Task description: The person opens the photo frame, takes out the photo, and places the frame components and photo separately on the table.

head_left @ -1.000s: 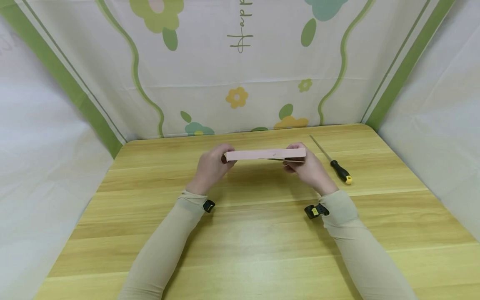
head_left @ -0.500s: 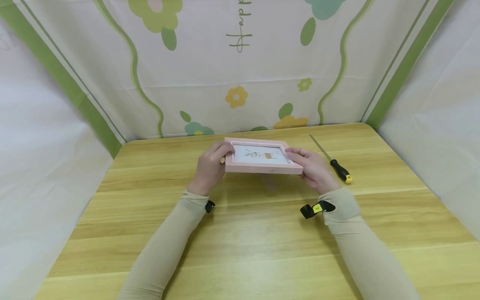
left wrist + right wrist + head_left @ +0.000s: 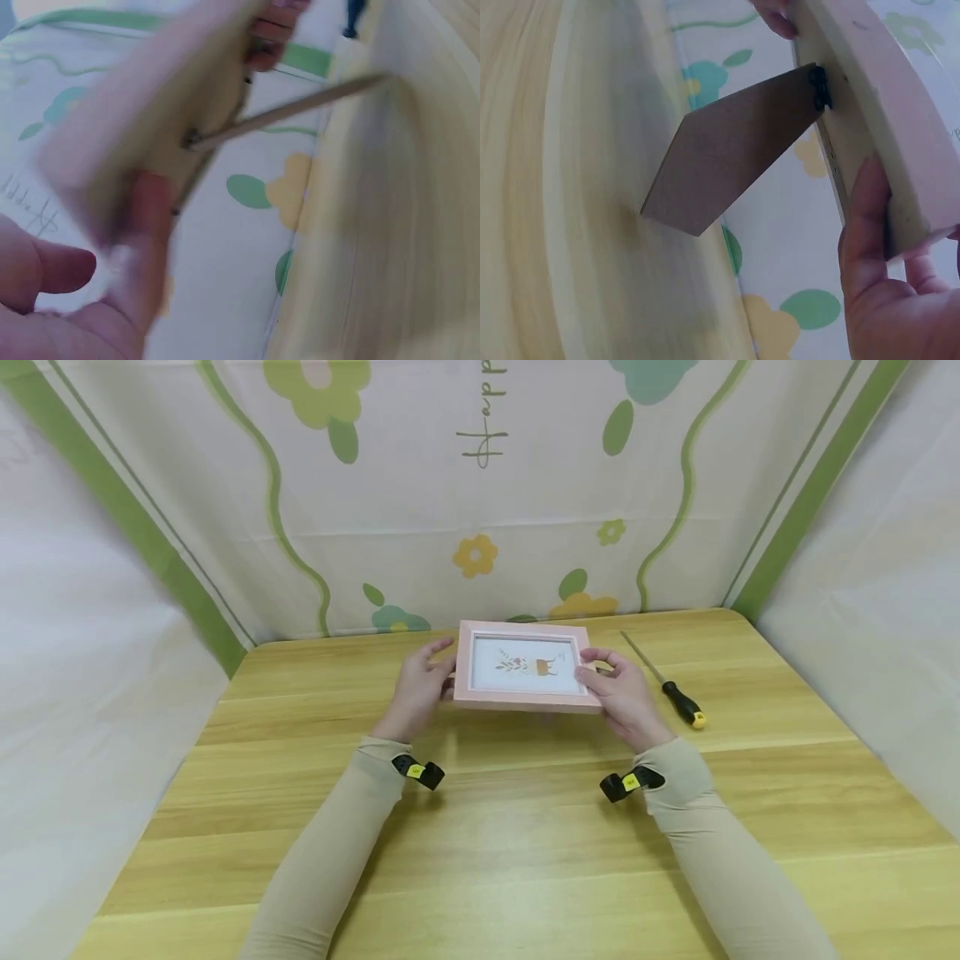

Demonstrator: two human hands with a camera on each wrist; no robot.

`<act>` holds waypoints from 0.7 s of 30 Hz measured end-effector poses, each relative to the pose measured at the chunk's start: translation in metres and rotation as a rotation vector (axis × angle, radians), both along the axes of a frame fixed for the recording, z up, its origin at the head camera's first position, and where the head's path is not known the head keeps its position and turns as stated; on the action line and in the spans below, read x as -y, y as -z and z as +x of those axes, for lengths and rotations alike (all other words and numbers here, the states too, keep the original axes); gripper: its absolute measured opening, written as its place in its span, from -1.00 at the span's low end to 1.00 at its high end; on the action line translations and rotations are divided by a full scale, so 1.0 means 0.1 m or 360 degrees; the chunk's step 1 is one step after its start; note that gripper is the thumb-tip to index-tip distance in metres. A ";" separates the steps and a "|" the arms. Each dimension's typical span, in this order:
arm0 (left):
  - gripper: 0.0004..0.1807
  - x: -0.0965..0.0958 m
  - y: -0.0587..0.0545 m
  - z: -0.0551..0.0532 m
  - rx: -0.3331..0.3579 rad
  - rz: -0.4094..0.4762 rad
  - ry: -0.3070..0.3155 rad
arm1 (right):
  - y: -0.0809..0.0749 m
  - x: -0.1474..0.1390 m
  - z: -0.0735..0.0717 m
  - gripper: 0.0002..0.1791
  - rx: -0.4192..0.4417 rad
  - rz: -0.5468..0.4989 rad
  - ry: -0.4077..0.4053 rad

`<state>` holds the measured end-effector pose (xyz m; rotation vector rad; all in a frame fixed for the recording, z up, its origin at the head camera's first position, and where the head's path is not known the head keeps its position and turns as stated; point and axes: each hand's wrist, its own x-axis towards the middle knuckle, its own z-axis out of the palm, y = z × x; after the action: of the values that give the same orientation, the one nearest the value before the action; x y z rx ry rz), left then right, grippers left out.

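Observation:
A pink picture frame [image 3: 525,700] with a drawing of a leafy-antlered animal faces up, tilted over the table's far half. My right hand [image 3: 624,697] grips its right end, thumb on the front and fingers behind. At the left end, my left hand [image 3: 417,687] has its fingers loosely spread. In the left wrist view, one finger [image 3: 152,214] lies against the frame's back while the thumb stands apart. From that back a brown easel leg [image 3: 727,154] swings out on a dark hinge [image 3: 820,88], its tip close to the tabletop.
To the right on the wooden table [image 3: 480,843] lies a screwdriver [image 3: 681,702] with a black and yellow handle. A flower-printed white cloth [image 3: 420,493] hangs behind the table's far edge, with more cloth along both sides.
The picture frame has turned from edge-on to face-up, showing its picture. My left hand's fingers have loosened from its front edge; my right hand's thumb has come onto the front.

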<state>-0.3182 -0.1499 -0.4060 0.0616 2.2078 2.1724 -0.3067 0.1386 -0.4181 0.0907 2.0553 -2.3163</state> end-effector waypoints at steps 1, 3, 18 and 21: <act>-0.51 0.00 0.00 0.00 0.0084 0.0017 0.0042 | 0.01 -0.02 0.00 -0.73 -0.0009 0.0028 -0.0011; -0.45 -0.01 0.01 0.00 0.0187 0.0020 0.0127 | 0.02 -0.08 0.00 -0.69 -0.0028 0.0073 -0.0059; -0.37 -0.03 0.21 -0.05 0.0324 -0.0311 0.0235 | 0.04 -0.19 -0.15 -0.22 0.0034 0.0621 -0.0476; -0.37 -0.01 0.24 -0.07 0.0376 -0.0338 0.0236 | 0.07 -0.17 -0.17 -0.22 0.0026 0.0750 -0.0519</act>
<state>-0.3249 -0.1486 -0.4297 -0.0358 2.2057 1.7606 -0.3235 0.1561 -0.4249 -0.1949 2.3535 -1.6152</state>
